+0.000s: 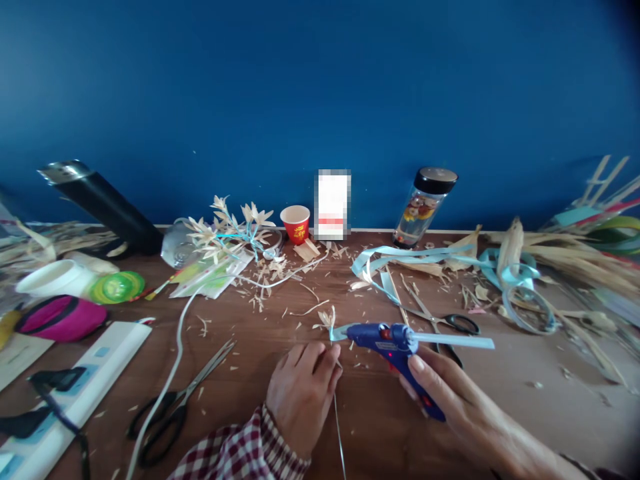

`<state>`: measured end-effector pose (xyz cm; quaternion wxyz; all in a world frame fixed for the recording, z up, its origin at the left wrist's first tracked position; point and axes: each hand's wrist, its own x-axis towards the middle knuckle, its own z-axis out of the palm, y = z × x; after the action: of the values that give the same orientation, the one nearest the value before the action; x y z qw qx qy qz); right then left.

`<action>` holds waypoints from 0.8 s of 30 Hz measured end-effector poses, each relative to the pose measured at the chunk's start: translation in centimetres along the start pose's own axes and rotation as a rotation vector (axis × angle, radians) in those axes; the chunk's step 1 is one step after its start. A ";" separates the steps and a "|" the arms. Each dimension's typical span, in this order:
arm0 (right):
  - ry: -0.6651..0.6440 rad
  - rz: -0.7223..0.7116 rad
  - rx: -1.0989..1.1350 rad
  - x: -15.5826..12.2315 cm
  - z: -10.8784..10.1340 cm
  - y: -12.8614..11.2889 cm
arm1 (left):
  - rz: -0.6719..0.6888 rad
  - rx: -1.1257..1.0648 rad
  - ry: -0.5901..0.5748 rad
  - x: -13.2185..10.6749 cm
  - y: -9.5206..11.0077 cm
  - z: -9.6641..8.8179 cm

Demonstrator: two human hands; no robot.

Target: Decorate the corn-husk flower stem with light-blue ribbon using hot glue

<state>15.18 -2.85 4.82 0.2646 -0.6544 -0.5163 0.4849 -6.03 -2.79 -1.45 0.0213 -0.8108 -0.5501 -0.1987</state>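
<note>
My right hand (450, 387) is wrapped round the handle of a blue glue gun (385, 340), with a long glue stick (460, 341) jutting from its back. The gun's nozzle points left and meets a piece of light blue ribbon (340, 332) just below a small pale husk flower (327, 319). In a pinch, my left hand (305, 387) holds the flower's thin wire stem (339, 427), which runs down toward the table's front edge. Whether the nozzle touches the ribbon or hovers over it I cannot tell.
Black-handled scissors (175, 413) lie at left beside a white cord and a power strip (85, 400). Another pair of scissors (435, 319) lies at right. Behind stand a bunch of husk flowers (235, 233), a red paper cup (296, 227) and a glass bottle (420, 213). Husk scraps litter the table.
</note>
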 end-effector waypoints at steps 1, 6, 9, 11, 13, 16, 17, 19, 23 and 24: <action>0.015 0.008 0.012 -0.1 0.0 0.1 | 0.000 -0.006 -0.001 0.0 -0.1 0.0; 0.096 0.041 -0.007 -0.3 -0.3 0.5 | 0.007 -0.026 -0.045 0.0 -0.3 -0.3; 0.087 0.044 -0.029 -0.3 -0.4 0.3 | 0.007 -0.017 -0.063 0.1 -0.4 -0.5; 0.065 0.039 -0.018 -0.3 -0.4 0.1 | 0.012 0.001 -0.055 0.1 -0.4 -0.5; 0.040 0.025 -0.010 -0.3 -0.3 -0.1 | 0.023 0.026 -0.028 0.0 -0.4 -0.3; -0.004 -0.011 -0.030 -0.3 -0.2 -0.3 | 0.048 0.055 0.016 -0.3 -0.4 -0.1; -0.015 -0.020 -0.036 -0.2 -0.2 -0.3 | 0.053 0.057 0.021 -0.4 -0.4 -0.1; -0.022 -0.027 -0.035 -0.1 -0.2 -0.2 | 0.053 0.052 0.016 -0.5 -0.4 -0.1; -0.029 -0.083 -0.012 0.0 -0.3 -0.1 | 0.059 0.018 0.026 -0.5 -0.4 -0.4; -0.032 -0.103 -0.013 0.0 -0.3 -0.1 | 0.060 0.009 0.026 -0.5 -0.4 -0.4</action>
<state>15.40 -2.78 5.01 0.2765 -0.6208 -0.5566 0.4779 -6.71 -3.19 -1.37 0.0377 -0.8242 -0.5262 -0.2060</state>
